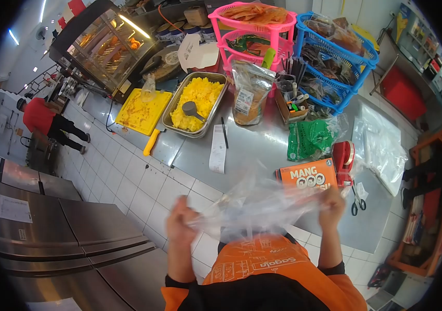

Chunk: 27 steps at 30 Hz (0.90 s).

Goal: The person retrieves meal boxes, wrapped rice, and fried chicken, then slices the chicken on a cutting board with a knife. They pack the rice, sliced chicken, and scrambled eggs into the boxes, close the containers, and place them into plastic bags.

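Note:
A clear plastic bag (pixel 254 202) is stretched between my two hands in front of my orange shirt, blurred by motion. My left hand (pixel 182 220) is closed on one side of it. The other side is gripped by my right hand (pixel 330 206), close to an orange printed box (pixel 308 175) on the steel table. Just beyond that box lie a red tape dispenser (pixel 343 158) and a green plastic packet (pixel 311 139). Black-handled scissors (pixel 356 201) rest to the right of my right hand.
On the steel table (pixel 190 155) are a tray of yellow rice (pixel 198 98), a yellow cutting board (pixel 140 113), a yellow-handled knife (pixel 151 142), a paper receipt (pixel 218 150) and stacked plastic sheets (pixel 376 145). Pink baskets (pixel 226 44) and blue baskets (pixel 335 67) stand behind. A person in red (pixel 42 116) works far left.

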Tool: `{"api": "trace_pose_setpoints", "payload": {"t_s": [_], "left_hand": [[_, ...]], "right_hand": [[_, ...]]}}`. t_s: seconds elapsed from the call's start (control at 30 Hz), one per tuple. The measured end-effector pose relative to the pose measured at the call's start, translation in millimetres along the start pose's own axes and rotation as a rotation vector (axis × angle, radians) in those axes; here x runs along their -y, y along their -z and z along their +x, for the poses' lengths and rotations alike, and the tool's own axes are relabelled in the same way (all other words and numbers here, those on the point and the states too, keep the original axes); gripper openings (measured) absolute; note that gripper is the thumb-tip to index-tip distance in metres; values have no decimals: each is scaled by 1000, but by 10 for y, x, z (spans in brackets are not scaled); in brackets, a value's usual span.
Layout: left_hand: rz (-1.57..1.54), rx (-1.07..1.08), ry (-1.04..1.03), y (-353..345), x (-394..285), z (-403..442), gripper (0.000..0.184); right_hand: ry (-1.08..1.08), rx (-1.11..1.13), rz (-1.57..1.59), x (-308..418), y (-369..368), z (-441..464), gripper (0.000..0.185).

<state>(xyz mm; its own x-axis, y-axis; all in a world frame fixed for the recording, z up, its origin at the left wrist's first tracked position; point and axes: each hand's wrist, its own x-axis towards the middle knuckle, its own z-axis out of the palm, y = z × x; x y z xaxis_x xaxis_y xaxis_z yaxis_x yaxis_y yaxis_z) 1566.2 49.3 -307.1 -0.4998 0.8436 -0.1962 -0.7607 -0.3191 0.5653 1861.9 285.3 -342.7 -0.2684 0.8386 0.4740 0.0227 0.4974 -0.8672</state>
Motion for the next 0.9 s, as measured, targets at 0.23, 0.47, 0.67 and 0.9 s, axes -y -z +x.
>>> {"api": "trace_pose_setpoints", "payload": {"t_s": [0.23,0.47,0.67,0.9], "left_hand": [[1280,91,-324,-522,205,8,18],[1762,374,-722,-1060,596,236,24],[1231,-259,-489,-430,114,544,18],[452,-229,-46,-80,157,236,36]], "right_hand": [[18,181,-526,522,-257,227,22],[-156,540,-67,758,-391,329,12],[-425,701,308,744,171,422,9],[-52,532,-275,303,174,535,15]]}}
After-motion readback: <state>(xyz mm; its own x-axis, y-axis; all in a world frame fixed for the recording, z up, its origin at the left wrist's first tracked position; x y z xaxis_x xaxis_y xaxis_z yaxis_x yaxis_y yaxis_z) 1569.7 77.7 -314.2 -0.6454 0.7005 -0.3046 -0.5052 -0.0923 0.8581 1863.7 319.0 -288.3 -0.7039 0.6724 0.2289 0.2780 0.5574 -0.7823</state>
